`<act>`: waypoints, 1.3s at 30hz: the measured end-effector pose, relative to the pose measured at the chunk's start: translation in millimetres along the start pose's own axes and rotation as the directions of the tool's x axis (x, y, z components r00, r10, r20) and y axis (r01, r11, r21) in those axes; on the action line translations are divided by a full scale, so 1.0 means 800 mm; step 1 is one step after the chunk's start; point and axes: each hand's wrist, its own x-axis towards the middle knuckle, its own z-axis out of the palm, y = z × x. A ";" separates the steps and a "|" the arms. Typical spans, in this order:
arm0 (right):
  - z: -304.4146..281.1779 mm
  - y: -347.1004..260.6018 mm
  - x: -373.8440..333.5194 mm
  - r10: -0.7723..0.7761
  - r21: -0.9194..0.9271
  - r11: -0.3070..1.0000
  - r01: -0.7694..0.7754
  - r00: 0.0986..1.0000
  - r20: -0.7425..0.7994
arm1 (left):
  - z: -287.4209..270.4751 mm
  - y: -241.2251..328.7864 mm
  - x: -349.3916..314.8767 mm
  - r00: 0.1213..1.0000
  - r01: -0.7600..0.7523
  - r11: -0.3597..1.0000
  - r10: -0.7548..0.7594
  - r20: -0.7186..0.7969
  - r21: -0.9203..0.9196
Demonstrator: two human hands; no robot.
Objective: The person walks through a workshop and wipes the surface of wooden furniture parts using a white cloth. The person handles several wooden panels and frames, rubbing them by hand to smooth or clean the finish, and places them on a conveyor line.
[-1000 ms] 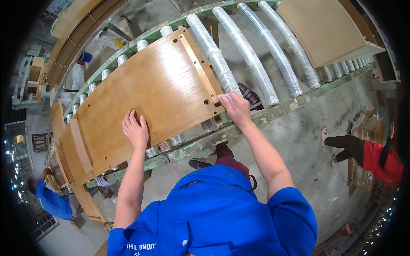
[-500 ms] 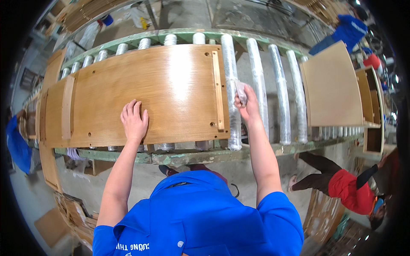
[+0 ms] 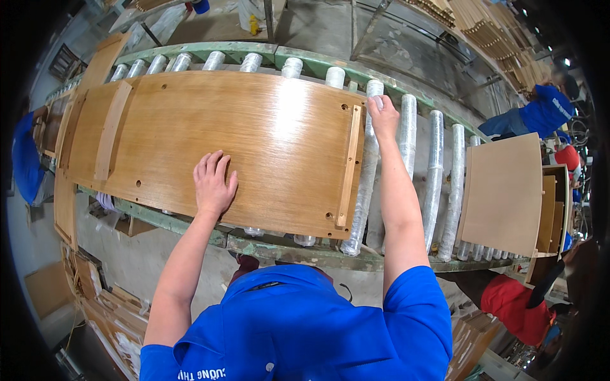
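A brown varnished wooden panel (image 3: 254,146) lies flat on the roller conveyor. A light wooden batten (image 3: 348,166) runs across its right end, and a second batten (image 3: 114,130) crosses it towards the left. My left hand (image 3: 215,185) rests on the panel near its front edge, with its fingers stretched out. At the panel's far right corner, my right hand (image 3: 385,118) is closed round a small greyish folded pad (image 3: 379,101), cloth or sandpaper, mostly hidden by the fingers. Several screw holes show along the panel's edges.
Plastic-wrapped rollers (image 3: 434,168) continue to the right, within a green conveyor frame (image 3: 254,242). A cabinet with a beige board (image 3: 502,190) stands there. One person in blue (image 3: 548,109) is at the far right, another person in red (image 3: 516,308) nearer, and a third in blue (image 3: 27,155) at left.
My right hand has moved with the pad from beside the batten's middle to the panel's far right corner. My left hand stays on the panel. The whole view has tilted and shifted.
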 end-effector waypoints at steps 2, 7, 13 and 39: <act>0.003 0.002 0.003 -0.010 -0.077 0.997 0.011 1.000 0.008 | 0.000 0.001 0.001 1.000 -0.002 1.000 0.002 0.003 -0.002; 0.005 0.004 0.007 -0.050 -0.149 0.987 0.054 0.998 0.033 | 0.000 -0.001 0.000 1.000 0.003 1.000 -0.003 0.008 0.017; 0.000 0.004 0.002 0.026 -0.180 0.984 -0.019 0.999 0.038 | 0.001 0.001 0.001 1.000 -0.012 1.000 0.012 -0.013 0.003; -0.081 -0.008 -0.177 0.108 0.054 0.992 -0.117 0.984 0.140 | 0.006 -0.004 -0.010 0.997 -0.047 0.999 0.048 -0.062 0.010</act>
